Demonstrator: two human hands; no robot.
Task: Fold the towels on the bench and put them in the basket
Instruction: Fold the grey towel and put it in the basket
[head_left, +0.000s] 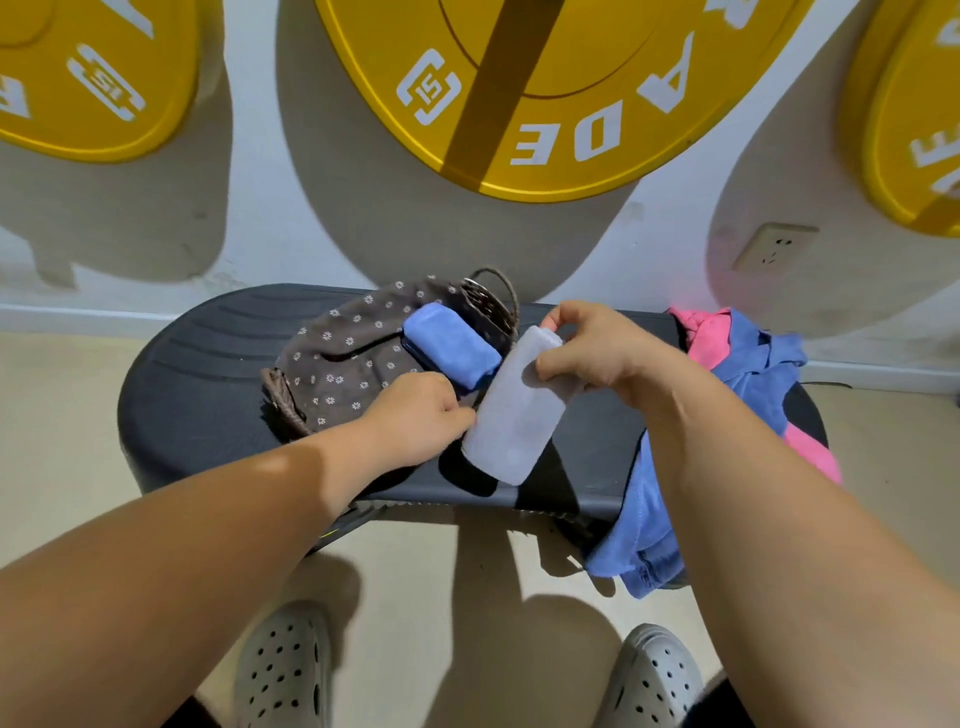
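Observation:
A folded pale lilac towel (511, 415) is held just above the dark bench (208, 384), tilted from far right to near left. My right hand (597, 353) pinches its far end. My left hand (421, 415) grips its near left edge. Behind it stands the basket (337, 364), lined with brown flowered cloth, with a folded blue towel (452, 351) lying at its right side. A heap of unfolded blue and pink towels (737, 364) sits on the bench's right end, with a blue one (639, 525) hanging over the front edge.
Large yellow weight plates (545, 93) lean on the white wall behind the bench. A wall socket (774, 249) is at the right. My feet in grey perforated clogs (283, 670) stand on the beige floor in front.

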